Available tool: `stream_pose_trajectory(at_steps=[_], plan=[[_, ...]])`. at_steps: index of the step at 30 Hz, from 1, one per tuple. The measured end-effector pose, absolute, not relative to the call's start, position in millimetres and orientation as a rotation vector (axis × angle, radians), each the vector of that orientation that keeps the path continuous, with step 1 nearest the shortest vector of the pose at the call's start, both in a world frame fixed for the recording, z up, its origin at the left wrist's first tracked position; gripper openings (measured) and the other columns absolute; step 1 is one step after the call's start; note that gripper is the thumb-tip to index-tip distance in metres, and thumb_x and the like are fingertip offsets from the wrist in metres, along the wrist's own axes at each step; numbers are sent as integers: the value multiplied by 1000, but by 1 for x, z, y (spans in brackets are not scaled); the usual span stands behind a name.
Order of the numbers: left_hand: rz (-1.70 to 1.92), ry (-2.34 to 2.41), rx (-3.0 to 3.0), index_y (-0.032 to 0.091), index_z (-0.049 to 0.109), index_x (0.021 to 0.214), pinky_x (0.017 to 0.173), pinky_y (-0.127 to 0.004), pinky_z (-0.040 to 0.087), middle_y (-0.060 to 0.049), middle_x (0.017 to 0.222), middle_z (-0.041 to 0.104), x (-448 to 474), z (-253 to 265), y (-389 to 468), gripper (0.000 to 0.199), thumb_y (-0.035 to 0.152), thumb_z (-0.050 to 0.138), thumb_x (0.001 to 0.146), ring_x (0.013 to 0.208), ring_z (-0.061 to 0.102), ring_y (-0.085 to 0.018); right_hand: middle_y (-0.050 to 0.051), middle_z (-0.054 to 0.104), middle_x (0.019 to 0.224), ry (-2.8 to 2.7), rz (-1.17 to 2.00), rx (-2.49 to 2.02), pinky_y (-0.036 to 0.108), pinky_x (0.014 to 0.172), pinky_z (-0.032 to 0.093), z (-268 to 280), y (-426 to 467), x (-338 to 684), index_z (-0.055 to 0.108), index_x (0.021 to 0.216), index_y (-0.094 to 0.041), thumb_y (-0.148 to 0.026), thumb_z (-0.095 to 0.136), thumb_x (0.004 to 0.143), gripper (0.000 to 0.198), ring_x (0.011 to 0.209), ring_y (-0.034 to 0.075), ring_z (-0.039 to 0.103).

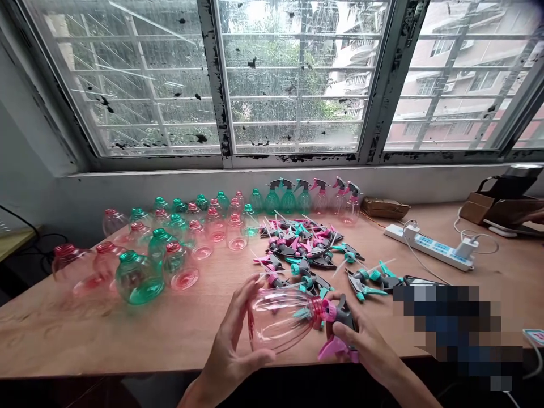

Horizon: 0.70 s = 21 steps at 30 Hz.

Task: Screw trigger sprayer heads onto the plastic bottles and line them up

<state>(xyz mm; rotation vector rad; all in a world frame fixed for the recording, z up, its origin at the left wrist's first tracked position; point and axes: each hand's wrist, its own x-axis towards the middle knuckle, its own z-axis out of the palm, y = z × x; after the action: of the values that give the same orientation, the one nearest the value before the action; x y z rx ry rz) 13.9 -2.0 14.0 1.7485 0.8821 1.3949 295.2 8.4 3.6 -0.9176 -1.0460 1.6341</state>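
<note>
My left hand is wrapped round the base of a clear pink spray bottle, which lies on its side in the air above the table's front edge. At the bottle's neck, my right hand grips a pink and black trigger sprayer head. The pink collar of that head meets the bottle's mouth; whether it is threaded on cannot be told. Just behind the hands spreads a pile of loose trigger heads in pink, teal and black, some with thin white tubes.
Uncapped pink and green bottles stand on the left of the wooden table. Several bottles with sprayer heads line the back wall. Rightward are a white power strip, a brown package and a cardboard box.
</note>
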Motion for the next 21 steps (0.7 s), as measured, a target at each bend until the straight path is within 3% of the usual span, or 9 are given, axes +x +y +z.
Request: stream_pose_trajectory(at_steps=[2,4,7,9,12,15,21], plan=[[1326,894,1866,38,46,156,131,-55,21,-8,171,35,14,14,0,91,55,86,76,159,25,-40,-5,67,74,-1031,1595,-925,21,46,53,0,9,292,58,109,-26,-55,94,70,60,54,12,59],[1271,897,1912,39,45,156,130,-60,20,-9,172,33,14,12,-1,92,53,87,75,159,24,-42,-5,68,67,-1044,1553,-887,19,47,51,-3,11,290,59,104,-24,-52,92,74,53,54,13,61],[1171,841,1754,46,40,157,121,-61,40,-8,172,33,13,6,-3,91,47,87,79,152,41,-42,-1,75,67,-1081,1532,-809,24,55,55,-8,15,287,60,100,-22,-48,91,78,46,58,16,69],[1099,807,1620,51,34,158,114,-57,50,-8,172,33,13,2,-3,95,42,88,80,148,48,-40,2,79,70,-1085,1550,-794,28,58,58,-10,18,287,61,108,-20,-46,91,78,49,61,19,73],[1087,790,1562,47,27,162,121,-58,41,-10,173,30,11,2,-2,103,38,89,80,154,38,-38,3,80,69,-1101,1579,-833,31,57,59,-14,22,289,62,118,-17,-44,92,77,57,59,20,74],[1030,765,1609,38,34,161,126,-59,31,-12,173,29,5,5,0,98,35,89,81,159,29,-38,3,79,67,-1196,1608,-881,29,55,57,-16,22,294,64,105,-16,-44,92,76,50,56,19,73],[927,892,1748,36,30,163,127,-60,29,-11,171,35,-3,10,-4,92,15,78,88,156,36,-35,4,80,80,-1468,1562,-917,39,74,62,-6,19,301,67,99,-19,-50,86,83,40,76,25,78]])
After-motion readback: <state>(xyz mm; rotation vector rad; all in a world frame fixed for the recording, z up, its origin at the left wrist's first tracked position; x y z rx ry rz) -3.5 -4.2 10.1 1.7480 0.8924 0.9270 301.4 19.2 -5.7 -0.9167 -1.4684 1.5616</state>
